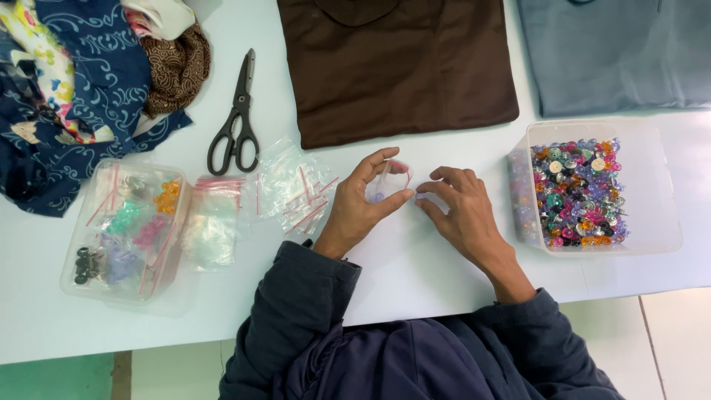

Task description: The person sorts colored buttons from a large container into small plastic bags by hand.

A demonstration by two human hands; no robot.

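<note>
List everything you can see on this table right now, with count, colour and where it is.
scissors: one, black, upper left
brown garment: one, folded, top centre
grey garment: one, top right
patterned fabrics: a pile, mostly blue, far left
clear tub of beads: one, multicoloured, right
lidded box: one, clear, sorted beads, left
zip bags: several, clear, centre left
small bag: one, clear, held in left hand
right hand: fingers beside that bag

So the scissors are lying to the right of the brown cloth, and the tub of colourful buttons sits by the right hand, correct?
Not quite. In the head view the scissors lie to the left of the brown cloth, not the right. The tub of colourful buttons does sit by the right hand.
</note>
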